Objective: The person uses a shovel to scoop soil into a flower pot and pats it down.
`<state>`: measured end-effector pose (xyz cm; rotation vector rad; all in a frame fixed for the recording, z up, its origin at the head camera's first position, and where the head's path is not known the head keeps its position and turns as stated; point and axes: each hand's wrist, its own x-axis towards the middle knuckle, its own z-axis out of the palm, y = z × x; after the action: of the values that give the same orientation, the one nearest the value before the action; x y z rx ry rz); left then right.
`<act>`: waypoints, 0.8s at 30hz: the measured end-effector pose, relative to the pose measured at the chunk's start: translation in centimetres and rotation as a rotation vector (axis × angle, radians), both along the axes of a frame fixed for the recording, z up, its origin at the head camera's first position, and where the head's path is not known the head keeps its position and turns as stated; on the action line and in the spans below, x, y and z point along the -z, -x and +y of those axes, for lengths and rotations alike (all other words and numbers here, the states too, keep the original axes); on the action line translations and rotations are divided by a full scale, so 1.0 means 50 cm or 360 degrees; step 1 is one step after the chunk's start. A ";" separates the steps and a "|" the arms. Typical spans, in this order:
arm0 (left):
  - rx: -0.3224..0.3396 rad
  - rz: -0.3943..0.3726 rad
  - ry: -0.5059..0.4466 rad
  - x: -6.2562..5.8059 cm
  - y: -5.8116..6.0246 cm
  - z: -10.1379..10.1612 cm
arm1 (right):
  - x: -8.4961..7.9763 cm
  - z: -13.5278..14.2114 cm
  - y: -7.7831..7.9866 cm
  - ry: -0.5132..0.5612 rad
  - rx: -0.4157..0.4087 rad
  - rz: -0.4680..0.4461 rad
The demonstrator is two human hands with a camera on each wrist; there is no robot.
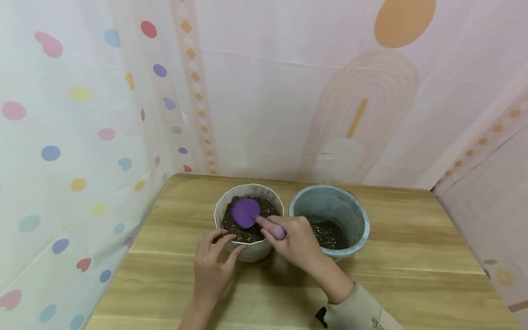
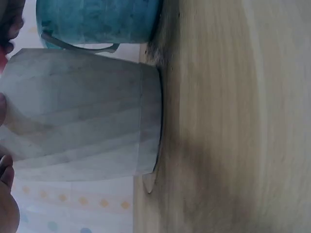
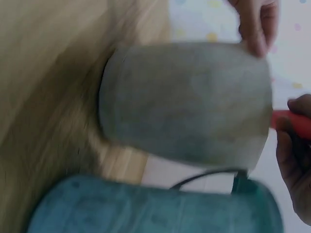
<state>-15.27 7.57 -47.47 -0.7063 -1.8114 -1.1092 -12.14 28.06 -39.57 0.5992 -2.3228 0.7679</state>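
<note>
A white, many-sided flowerpot [image 1: 255,253] filled with dark soil [image 1: 249,235] stands on the table. My right hand [image 1: 298,239] grips the pinkish handle of a small purple shovel [image 1: 246,212]; its rounded blade lies on the soil inside the rim. On the pot's near left side, my left hand [image 1: 213,263] holds the rim, fingers over the edge and thumb outside. In the right wrist view, the left fingertips [image 3: 256,43] touch the pot's rim. That same view shows the shovel handle [image 3: 296,122] as red.
To the right of the pot stands a blue-grey bucket [image 1: 356,215] with some soil at its bottom and a thin handle [image 2: 80,47]. The wood-grain table [image 1: 412,275] meets patterned cloth [image 1: 264,114] at the back and left. A dark object [image 1: 321,316] shows by the right sleeve.
</note>
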 end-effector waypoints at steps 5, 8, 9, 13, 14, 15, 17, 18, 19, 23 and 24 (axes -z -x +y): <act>0.0061 0.0068 -0.0001 -0.003 -0.014 0.013 | -0.019 0.016 0.004 0.0006 0.0093 -0.0058; 0.0072 0.0121 0.0067 -0.005 -0.017 0.011 | -0.034 0.018 0.004 0.0079 -0.0026 -0.0115; 0.0079 0.0115 0.0087 -0.007 -0.015 0.004 | -0.038 0.016 0.005 0.0100 -0.0066 -0.0134; 0.0110 0.0081 0.0128 -0.017 0.007 -0.018 | -0.042 0.019 0.006 0.0041 -0.0028 -0.0131; 0.0115 0.0074 0.0119 -0.018 0.010 -0.020 | -0.040 0.020 0.005 0.0005 0.0029 -0.0118; 0.0121 0.0071 0.0110 -0.018 0.012 -0.019 | -0.039 0.022 0.004 -0.0026 0.0079 -0.0105; 0.0129 0.0084 0.0092 -0.016 0.009 -0.012 | -0.038 0.029 -0.001 -0.0065 0.0168 -0.0084; 0.0139 0.0095 0.0087 -0.015 0.008 -0.009 | -0.039 0.033 -0.004 -0.0067 0.0198 -0.0078; 0.0153 0.0107 0.0095 -0.014 0.007 -0.008 | -0.040 0.036 -0.006 -0.0056 0.0208 -0.0073; 0.0231 0.0035 0.0181 -0.023 0.023 -0.035 | -0.052 0.048 -0.007 0.0074 0.0190 -0.0042; 0.0261 -0.0001 0.0199 -0.026 0.031 -0.046 | -0.053 0.049 -0.005 0.0111 0.0183 -0.0035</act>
<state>-16.83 5.29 -46.18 -0.9427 -1.8616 -1.1084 -11.91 30.50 -36.91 0.4244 -2.3175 0.8015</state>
